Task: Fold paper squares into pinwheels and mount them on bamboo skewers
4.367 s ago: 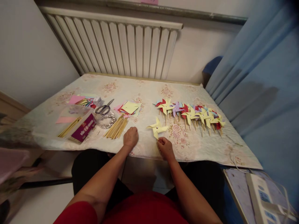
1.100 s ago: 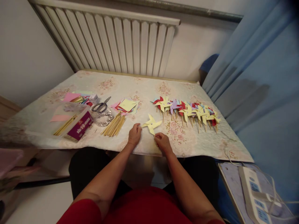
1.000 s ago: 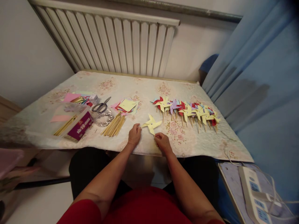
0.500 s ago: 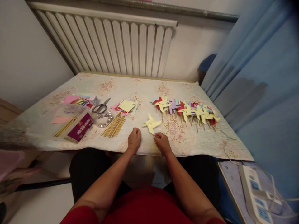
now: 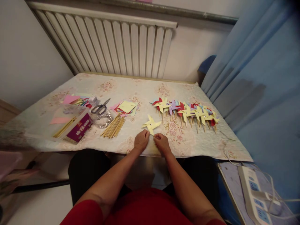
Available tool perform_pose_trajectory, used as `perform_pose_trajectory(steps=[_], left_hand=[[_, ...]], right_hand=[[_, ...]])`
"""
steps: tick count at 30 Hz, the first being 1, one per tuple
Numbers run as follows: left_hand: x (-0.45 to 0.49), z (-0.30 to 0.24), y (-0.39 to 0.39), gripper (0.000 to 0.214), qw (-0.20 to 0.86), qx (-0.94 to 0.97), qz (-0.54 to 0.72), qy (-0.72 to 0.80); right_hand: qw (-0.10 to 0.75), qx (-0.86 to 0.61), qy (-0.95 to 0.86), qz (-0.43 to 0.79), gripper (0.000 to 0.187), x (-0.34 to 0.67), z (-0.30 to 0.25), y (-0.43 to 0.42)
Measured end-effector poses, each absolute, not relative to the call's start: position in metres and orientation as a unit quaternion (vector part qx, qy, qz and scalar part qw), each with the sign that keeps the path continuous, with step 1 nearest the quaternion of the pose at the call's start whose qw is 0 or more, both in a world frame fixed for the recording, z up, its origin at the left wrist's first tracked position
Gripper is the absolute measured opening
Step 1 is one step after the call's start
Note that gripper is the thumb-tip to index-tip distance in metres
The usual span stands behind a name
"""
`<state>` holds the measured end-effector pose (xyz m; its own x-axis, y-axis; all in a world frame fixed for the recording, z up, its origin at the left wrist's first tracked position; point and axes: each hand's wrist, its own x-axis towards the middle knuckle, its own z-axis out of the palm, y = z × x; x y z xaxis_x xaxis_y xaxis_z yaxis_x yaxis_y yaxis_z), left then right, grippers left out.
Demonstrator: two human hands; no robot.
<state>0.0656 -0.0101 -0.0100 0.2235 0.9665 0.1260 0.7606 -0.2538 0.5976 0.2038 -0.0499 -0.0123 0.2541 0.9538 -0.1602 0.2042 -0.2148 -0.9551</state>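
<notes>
A yellow paper pinwheel (image 5: 151,124) with a small metal pin at its centre lies on the flowered tablecloth (image 5: 145,93) near the front edge. My right hand (image 5: 161,143) is closed in a pinch at the pinwheel's lower end, where its stick is hidden under my fingers. My left hand (image 5: 141,140) is closed too, with its fingertips touching the pinwheel's lower left blade. Both hands rest close together on the cloth.
A row of several finished pinwheels (image 5: 187,112) on sticks lies to the right. Left of my hands are a bundle of wooden sticks (image 5: 113,126), paper squares (image 5: 126,107), scissors (image 5: 100,107), a purple box (image 5: 78,126). A power strip (image 5: 255,195) sits at lower right.
My left hand has moved right from the table edge to the pinwheel's lower blade, beside my right hand. The pinwheel has stayed about where it was.
</notes>
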Motion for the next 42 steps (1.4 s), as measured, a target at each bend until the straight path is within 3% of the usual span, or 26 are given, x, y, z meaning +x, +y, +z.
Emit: perform_pose_trajectory(steps=[15,42], left_hand=[[0.070,-0.014,-0.007,0.029,0.182,0.776,0.218,0.563],[0.066,-0.016,-0.007,0.028,0.206,0.780,0.233,0.543]], right_hand=[[0.428,-0.658,-0.501,0.365,0.016,0.208,-0.021,-0.047],[0.441,-0.659,-0.473,0.386,0.021,0.207,-0.024,-0.049]])
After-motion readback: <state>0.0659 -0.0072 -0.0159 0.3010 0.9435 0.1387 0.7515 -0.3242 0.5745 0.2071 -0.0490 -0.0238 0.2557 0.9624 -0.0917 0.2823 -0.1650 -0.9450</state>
